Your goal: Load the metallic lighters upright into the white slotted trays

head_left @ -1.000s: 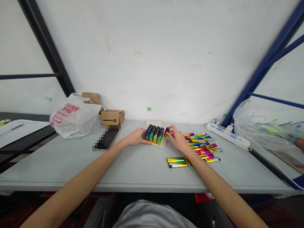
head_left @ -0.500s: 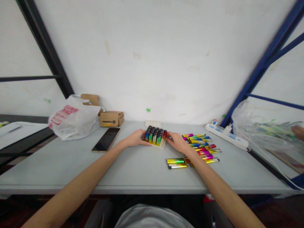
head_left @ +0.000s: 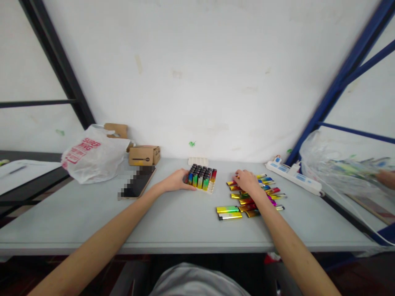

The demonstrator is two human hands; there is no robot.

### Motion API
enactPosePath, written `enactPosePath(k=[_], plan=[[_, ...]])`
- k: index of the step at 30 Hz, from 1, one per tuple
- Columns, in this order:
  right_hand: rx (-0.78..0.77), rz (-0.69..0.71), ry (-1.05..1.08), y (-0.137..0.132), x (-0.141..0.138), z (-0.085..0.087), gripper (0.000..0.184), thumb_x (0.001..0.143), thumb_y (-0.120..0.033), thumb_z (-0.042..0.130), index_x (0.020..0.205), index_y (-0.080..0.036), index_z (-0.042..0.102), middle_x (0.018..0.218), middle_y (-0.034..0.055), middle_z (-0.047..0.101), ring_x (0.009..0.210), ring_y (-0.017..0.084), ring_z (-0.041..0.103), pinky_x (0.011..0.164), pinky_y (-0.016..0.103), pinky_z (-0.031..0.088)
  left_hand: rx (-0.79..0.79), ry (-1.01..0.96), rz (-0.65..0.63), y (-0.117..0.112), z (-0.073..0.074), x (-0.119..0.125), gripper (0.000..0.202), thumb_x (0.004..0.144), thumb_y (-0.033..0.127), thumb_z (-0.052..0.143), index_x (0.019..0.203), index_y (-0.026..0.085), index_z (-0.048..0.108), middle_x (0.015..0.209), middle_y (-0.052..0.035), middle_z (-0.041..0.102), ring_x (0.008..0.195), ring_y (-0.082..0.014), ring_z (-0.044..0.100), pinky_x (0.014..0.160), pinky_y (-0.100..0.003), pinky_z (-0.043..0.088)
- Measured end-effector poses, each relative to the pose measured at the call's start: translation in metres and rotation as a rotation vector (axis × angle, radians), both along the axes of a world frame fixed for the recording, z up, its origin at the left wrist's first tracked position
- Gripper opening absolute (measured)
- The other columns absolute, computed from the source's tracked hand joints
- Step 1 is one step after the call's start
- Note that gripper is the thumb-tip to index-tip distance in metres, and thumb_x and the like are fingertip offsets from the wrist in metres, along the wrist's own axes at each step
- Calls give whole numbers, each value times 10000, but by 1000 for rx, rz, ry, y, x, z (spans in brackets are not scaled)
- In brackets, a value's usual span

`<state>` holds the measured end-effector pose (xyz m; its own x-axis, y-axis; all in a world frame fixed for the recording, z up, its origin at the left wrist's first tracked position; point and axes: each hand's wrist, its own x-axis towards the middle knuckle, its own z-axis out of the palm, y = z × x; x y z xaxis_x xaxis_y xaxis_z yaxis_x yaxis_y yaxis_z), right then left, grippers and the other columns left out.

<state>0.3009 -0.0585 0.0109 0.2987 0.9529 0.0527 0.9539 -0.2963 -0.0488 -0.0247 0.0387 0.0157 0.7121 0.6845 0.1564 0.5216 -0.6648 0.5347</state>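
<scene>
A white tray (head_left: 210, 190) holds several upright lighters (head_left: 200, 177) with black tops and shiny multicoloured bodies, packed in rows. At its right side stands a red lighter (head_left: 213, 175). My left hand (head_left: 180, 181) is closed around the left side of this block, its thumb along the front. To the right, my right hand (head_left: 246, 181) is over a pile of loose metallic lighters (head_left: 247, 201), its fingers bent down and closed on one at the pile's left part. The fingertips partly cover that lighter.
Behind the tray lies another white tray (head_left: 198, 161). A phone (head_left: 140, 183), a cardboard box (head_left: 144, 155) and a white plastic bag (head_left: 95, 154) lie to the left. A power strip (head_left: 294, 177) is at the right; beyond it another person's hand (head_left: 385, 178) shows.
My right hand has left the red lighter standing in the tray and moved right onto the loose pile. My left hand stays at the tray.
</scene>
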Motion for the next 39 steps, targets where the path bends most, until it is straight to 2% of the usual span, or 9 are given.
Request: enactPosePath(k=[4,7,15,19,23,28,31,35,39], plan=[[81,-3,11,5,1,0,500,993,-555,545,1306,-184,664,1302,209,654,1209,351,624,991,428,449,-1,-19,-9,0,0,-1,556,647,662,833,829,159,684,762,-11,658,730,-220,599,645,-284,424],[68,-23,30,9,3,-3,573,972,-650,532,1205,-153,699,1165,221,705,1120,346,668,950,422,457,-7,-17,-17,-1,0,-1,546,658,658,828,830,162,678,754,-8,658,719,-214,593,636,-281,419],[218,66,93,20,14,-13,295,973,-385,650,1156,-167,727,1127,164,741,1032,267,703,875,315,468,-20,-43,-15,-2,0,-1,567,643,664,830,861,161,689,762,-5,650,705,-202,570,608,-271,406],[201,172,127,23,17,-14,215,986,-288,615,995,-150,780,994,147,768,959,252,707,855,293,468,-37,-51,-10,-2,0,-1,559,642,677,824,815,168,673,727,4,620,681,-188,537,574,-260,377],[399,208,174,19,18,-7,238,1013,-276,546,1068,-156,744,1020,152,753,956,247,693,872,307,477,-12,-50,4,-2,0,-1,579,626,695,828,800,169,659,728,2,616,685,-192,541,575,-263,376],[627,243,472,15,15,6,366,1029,-422,471,1201,-176,680,800,63,732,729,212,667,749,310,483,-31,-38,-6,-2,0,-1,579,638,698,815,808,163,676,730,0,621,696,-197,550,587,-266,387],[719,235,654,15,12,9,426,933,-556,583,1089,-186,724,735,36,693,690,202,622,702,306,470,-24,-40,12,-2,1,-1,594,621,692,827,846,159,695,749,-4,634,705,-202,560,606,-272,403],[729,235,951,16,4,11,477,838,-657,641,824,-181,672,716,31,650,681,178,579,673,295,481,-13,-47,-1,-2,0,-1,598,631,676,834,901,157,709,791,-16,665,723,-209,579,623,-278,419],[646,286,1235,14,-13,11,524,838,-727,592,861,-204,590,823,29,664,702,158,605,666,288,519,-23,-40,-3,0,-2,-1,589,633,689,829,856,161,695,741,-4,645,701,-202,570,598,-273,406]])
